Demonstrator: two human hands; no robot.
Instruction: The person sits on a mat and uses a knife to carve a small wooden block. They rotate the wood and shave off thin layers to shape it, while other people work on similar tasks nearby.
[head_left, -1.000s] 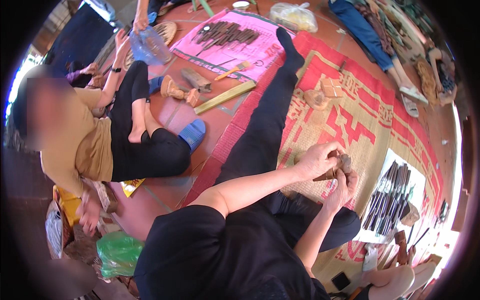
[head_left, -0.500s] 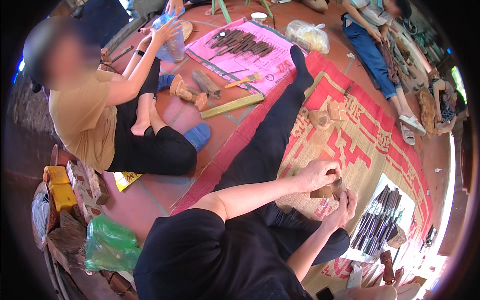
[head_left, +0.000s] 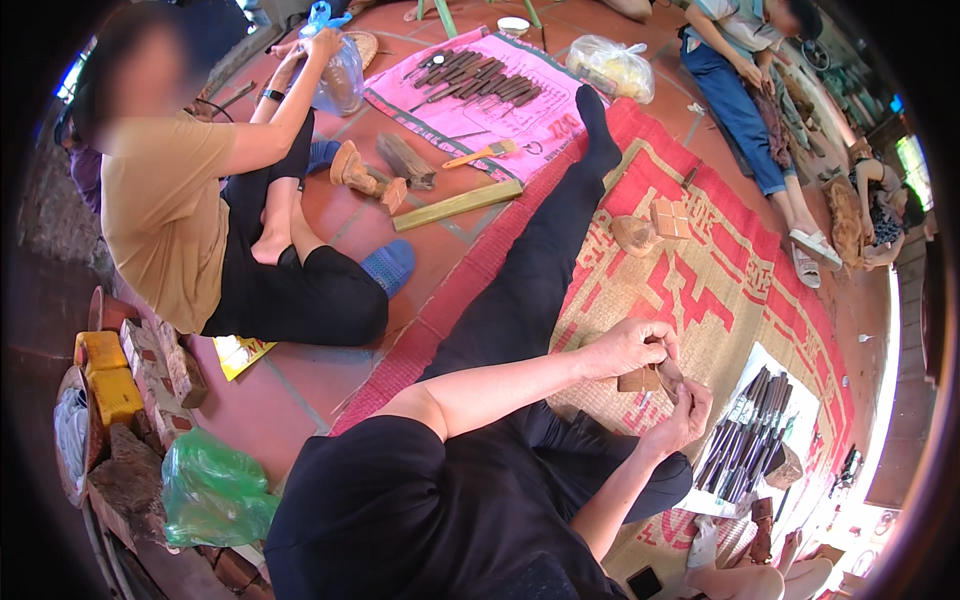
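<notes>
Over the woven mat, my left hand (head_left: pixel 632 347) is closed in a pinch at the upper end of a small brown piece (head_left: pixel 669 376). It looks thin and curved, but its exact kind is not clear. Below and to the right, my right hand (head_left: pixel 680 416) pinches the piece's lower end, thumb and fingers together. Just left of the piece, under my left hand, sits a small brown wooden block (head_left: pixel 638 380). Farther off on the mat are a rounded wooden piece (head_left: pixel 635 237) and another wooden block with lines across it (head_left: pixel 670 219).
Dark carving tools (head_left: pixel 745 430) lie on a white sheet to my right; more tools (head_left: pixel 485 78) cover a pink cloth (head_left: pixel 550 115) ahead. A brush (head_left: pixel 480 153) and a wooden strip (head_left: pixel 458 205) lie near it. A person (head_left: pixel 170 220) sits at left with a plastic bag (head_left: pixel 340 80).
Between my hands the brown piece has turned and now shows a narrower side. My hands have barely shifted. The person at left has lowered and closed their hands around the plastic bag.
</notes>
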